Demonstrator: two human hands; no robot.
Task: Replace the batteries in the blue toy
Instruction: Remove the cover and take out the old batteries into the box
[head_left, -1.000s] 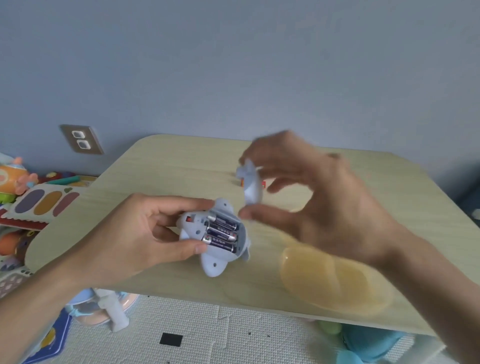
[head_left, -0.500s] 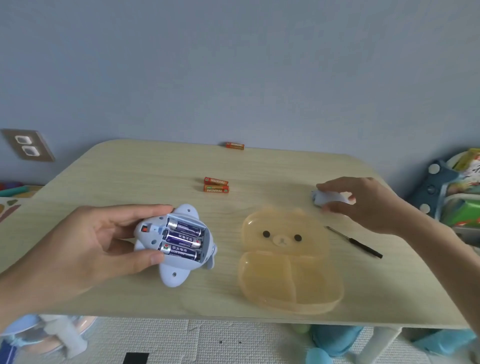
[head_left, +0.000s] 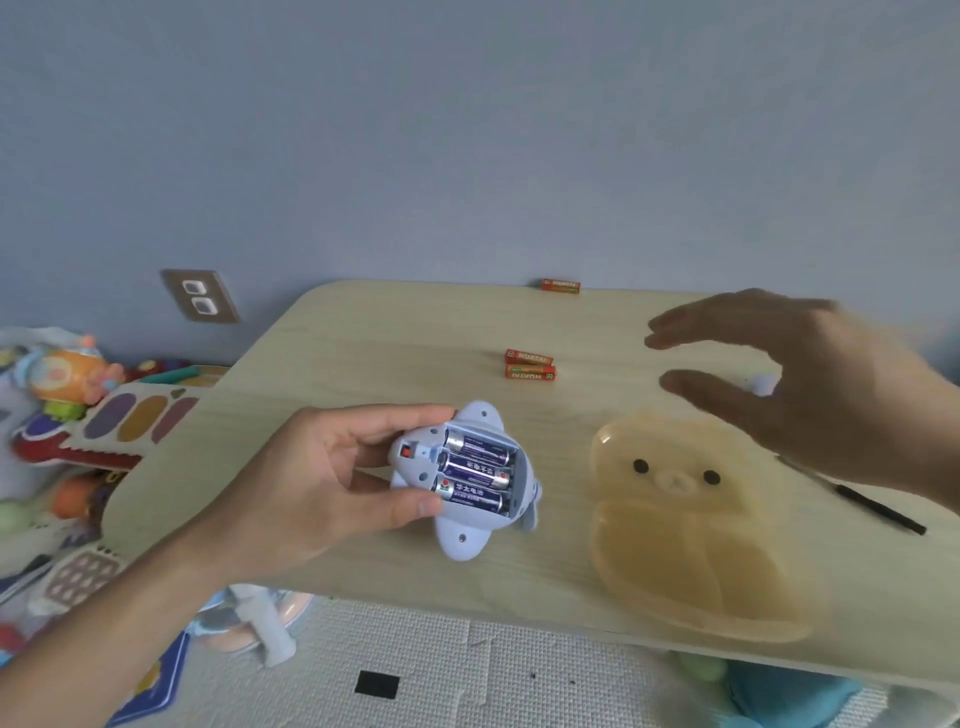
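My left hand (head_left: 322, 483) grips the pale blue toy (head_left: 467, 535) over the table's near left part, underside up. Its battery bay is uncovered and holds three purple batteries (head_left: 475, 474). My right hand (head_left: 810, 395) hovers empty with spread fingers above the table's right side, blurred. The small blue battery cover (head_left: 762, 385) lies on the table, half hidden behind that hand. Two orange batteries (head_left: 530, 365) lie side by side mid-table, and a third orange battery (head_left: 560, 285) rests at the far edge.
An open amber bear-shaped plastic case (head_left: 691, 525) lies on the wooden table (head_left: 395, 353) right of the toy. A thin black screwdriver (head_left: 878, 512) sits at the right. Toys crowd the floor at left, and a wall socket (head_left: 200, 296) is behind.
My right hand carried the battery cover to the table's right side, let it go there and has lifted away open. The left hand still holds the toy.
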